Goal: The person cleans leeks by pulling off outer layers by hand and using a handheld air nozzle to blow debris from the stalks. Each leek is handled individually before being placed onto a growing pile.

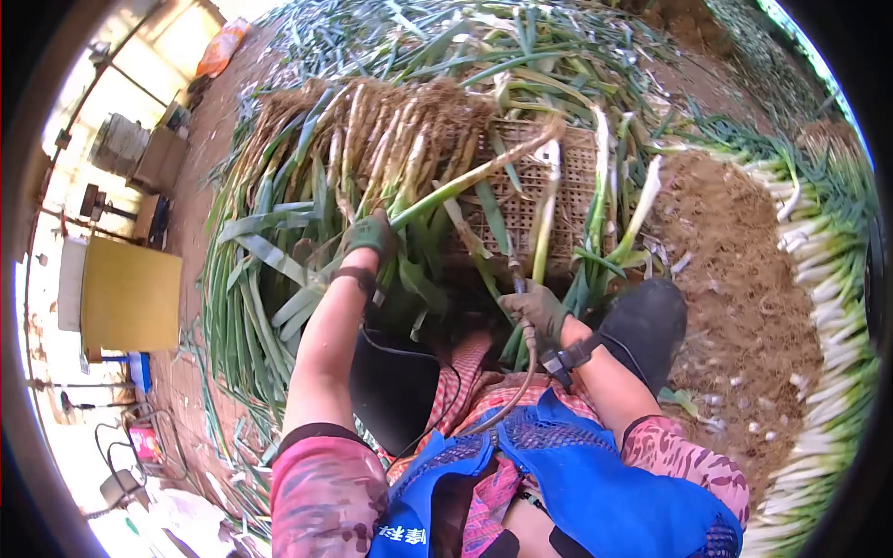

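Note:
My left hand (pixel 370 236), in a dark work glove, is closed around a leek (pixel 470 177), whose pale stalk slants up and right to its root end. In my gloved right hand (pixel 539 312) is a thin metal nozzle (pixel 517 272), pointing up toward the woven rack (pixel 572 191); a brown hose (pixel 530 358) runs from its lower end to my lap. Unpeeled leeks (pixel 391 139) with brown roots lie in a row beyond my left hand. Several paler leeks (pixel 642 200) rest across the rack's right side.
A long row of white-stemmed leeks (pixel 823 325) lines the right, beside a heap of brown root trimmings (pixel 744 307). Loose green leaves (pixel 419 42) cover the ground behind the rack. A yellow board (pixel 130 296) stands at left, and my dark boot (pixel 646 325) is beside my right hand.

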`<state>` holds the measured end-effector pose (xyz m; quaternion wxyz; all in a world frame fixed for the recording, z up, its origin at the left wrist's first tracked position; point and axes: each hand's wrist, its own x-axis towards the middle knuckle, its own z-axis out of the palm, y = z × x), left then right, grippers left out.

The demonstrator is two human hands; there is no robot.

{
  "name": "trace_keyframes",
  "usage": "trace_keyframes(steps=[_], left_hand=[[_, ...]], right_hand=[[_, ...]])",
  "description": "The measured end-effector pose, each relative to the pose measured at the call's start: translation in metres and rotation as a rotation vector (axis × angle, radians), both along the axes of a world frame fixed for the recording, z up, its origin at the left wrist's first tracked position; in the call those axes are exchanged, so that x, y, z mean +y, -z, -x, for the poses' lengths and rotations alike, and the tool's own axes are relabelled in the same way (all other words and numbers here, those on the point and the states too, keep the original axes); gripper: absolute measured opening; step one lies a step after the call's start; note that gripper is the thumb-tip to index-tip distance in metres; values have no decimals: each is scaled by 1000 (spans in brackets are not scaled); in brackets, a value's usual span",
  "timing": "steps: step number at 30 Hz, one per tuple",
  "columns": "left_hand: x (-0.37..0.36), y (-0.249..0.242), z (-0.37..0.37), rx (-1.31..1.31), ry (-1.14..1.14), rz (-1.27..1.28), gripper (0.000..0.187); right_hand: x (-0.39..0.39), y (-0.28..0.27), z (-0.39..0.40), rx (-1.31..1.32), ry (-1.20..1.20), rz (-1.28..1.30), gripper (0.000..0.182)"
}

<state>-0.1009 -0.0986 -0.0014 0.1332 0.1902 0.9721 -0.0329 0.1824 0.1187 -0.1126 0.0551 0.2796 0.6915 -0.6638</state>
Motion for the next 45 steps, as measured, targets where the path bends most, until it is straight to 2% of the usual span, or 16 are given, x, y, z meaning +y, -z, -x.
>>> trace_keyframes(steps=[2,5,6,8,9,10,13,14,16,19,20,22,24,27,30,45], left_hand=[[4,-32,-15,-71,109,15,41],[-15,-75,9,77,45,1,28],[-40,-96,33,139,240,-49,24],[-84,-137,98,191,255,-565,22],[-79,-215,91,159,46,-496,25],[-86,-282,93,185,101,-498,29],[-106,-450,46,262,620,-439,41],[-94,-479,18,-245,33,-725,44],[-63,-483,-35,-286,56,-722,43],[-37,-422,-46,-508,175,-633,32],[-47,-349,-6,-586,627,-884,31],[5,-259,-53,24,759,-113,24],[58,-184,-116,-417,70,-236,32],[55,-1,-93,-667,-20,-217,55],[45,5,-135,-815,-282,-601,56],[49,29,-111,-639,-273,-652,63]], right_hand=[[-2,-68,-12,-72,22,330,26],[10,-56,-20,54,247,220,25],[13,-59,-21,95,236,239,26],[21,-71,-25,163,215,271,27],[26,-86,-27,0,105,254,29],[26,-78,-26,-33,84,235,29],[15,-90,-23,-121,-6,60,41],[13,-81,-20,-117,-9,-20,46],[15,-56,-8,-111,-12,-186,56],[13,-75,-2,-245,-32,-165,69],[11,-69,0,-273,-48,-149,70],[3,-87,-14,-241,-92,-202,66],[0,-68,-20,-167,-123,-315,63],[-8,-110,-47,-158,-91,-231,63],[-20,-133,-67,-137,-194,-299,67],[-44,-163,-75,-168,-358,-416,64]])
